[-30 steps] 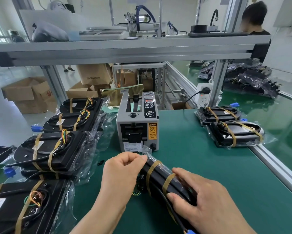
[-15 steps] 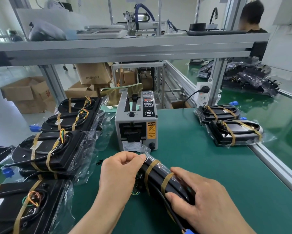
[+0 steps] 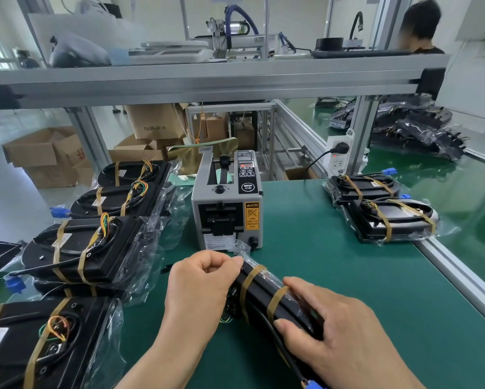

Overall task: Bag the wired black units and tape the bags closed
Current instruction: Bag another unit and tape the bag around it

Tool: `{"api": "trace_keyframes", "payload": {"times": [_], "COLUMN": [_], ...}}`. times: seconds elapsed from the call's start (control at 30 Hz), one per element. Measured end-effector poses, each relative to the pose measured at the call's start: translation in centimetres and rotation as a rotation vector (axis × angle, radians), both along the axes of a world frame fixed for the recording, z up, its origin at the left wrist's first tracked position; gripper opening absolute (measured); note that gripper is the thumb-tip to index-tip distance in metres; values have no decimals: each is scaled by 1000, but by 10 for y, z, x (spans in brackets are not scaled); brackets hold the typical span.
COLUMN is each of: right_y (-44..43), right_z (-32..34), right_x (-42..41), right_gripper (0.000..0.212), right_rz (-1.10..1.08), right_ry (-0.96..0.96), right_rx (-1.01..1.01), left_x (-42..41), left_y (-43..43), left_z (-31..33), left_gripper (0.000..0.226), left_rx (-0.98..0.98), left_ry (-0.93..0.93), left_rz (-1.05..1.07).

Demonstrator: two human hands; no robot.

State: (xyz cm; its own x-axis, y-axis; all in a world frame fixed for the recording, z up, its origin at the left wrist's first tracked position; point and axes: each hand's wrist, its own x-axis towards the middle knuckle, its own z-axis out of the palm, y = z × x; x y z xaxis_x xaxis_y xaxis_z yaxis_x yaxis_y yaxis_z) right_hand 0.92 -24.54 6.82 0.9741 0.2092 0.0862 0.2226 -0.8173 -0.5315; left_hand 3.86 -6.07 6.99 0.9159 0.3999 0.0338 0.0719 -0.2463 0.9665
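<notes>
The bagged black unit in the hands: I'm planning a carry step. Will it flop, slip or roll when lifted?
Probably stiff: the unit looks straight, held on edge by the right hand. Likely slippery: its glossy bag, pinched by the left hand, sits loose. Flat, so unlikely to roll, but the trailing cable may dangle.

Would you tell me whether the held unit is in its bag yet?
In: the clear bag covers the black unit, and the left hand pinches the bag's loose end.

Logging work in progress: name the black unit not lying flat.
The bagged unit at front centre: held on edge by the left hand and right hand; those at either side lie flat.
</notes>
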Motion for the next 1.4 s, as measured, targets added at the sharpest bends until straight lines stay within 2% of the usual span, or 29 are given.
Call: {"api": "trace_keyframes", "payload": {"times": [0.23, 0.4, 0.5, 0.7, 0.87, 1.03, 1.23, 1.37, 1.4], "right_y": [-1, -1, 0, 0, 0, -2, -4, -6, -6], "right_z": [-2, 0, 1, 1, 3, 3, 4, 3, 3], "right_x": [-2, -3, -3, -2, -2, -2, -1, 0, 0], "right_gripper": [57, 52, 58, 66, 65, 52, 50, 52, 52], "right_rz": [21, 19, 22, 14, 11, 14, 15, 20, 20], "right_ry": [-26, -19, -18, -19, -16, 4, 9, 18, 18], "right_rx": [3, -4, -5, 13, 48, 67, 75, 104, 104], "left_x": [1, 4, 8, 10, 17, 22, 19, 17, 17], "left_y": [3, 7, 8, 5, 8, 12, 10, 7, 8], "left_z": [-3, -3, -2, -5, -8, -7, -13, -13, -13], "left_gripper": [11, 20, 25, 14, 20, 24, 33, 12, 13], "left_rx": [74, 146, 49, -266, -370, -496, -395, -310, -278], "left_ry": [-14, 4, 29, 78, 139, 199, 49, -29, -32], "left_rz": [-12, -17, 0, -52, -65, -99, -126, -161, -161]}}
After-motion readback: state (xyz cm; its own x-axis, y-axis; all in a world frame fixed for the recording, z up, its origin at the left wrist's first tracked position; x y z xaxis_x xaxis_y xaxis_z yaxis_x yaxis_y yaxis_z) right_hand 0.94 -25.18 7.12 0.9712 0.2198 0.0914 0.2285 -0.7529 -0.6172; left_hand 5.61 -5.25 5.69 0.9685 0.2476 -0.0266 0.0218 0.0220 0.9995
